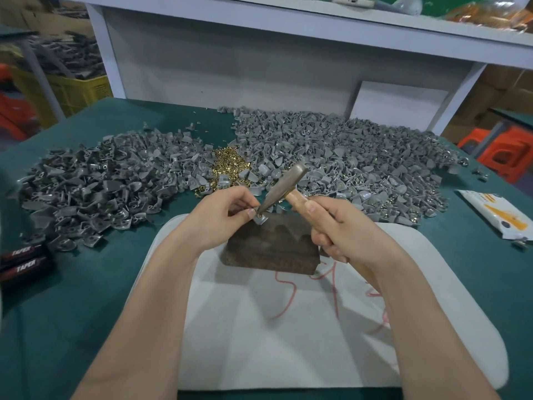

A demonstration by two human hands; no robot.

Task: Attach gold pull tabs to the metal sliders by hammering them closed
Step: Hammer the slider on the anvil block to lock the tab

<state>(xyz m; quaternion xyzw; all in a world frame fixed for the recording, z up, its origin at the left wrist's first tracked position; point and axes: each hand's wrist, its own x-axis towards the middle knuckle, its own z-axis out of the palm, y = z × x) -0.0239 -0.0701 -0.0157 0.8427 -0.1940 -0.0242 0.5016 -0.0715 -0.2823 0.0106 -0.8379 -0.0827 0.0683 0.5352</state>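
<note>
You had two dark packs (24, 259) at the left edge of the table, on the near side of the left heap of metal sliders (95, 186); each bore "TAPER" in slanted white capitals. On the white mat (259, 356) near you, red handwritten strokes (288, 293) looked like "54", with more red marks to their right that you could not have made out. The white packet (494, 216) at the right carried an orange graphic, its print too blurred to read
</note>
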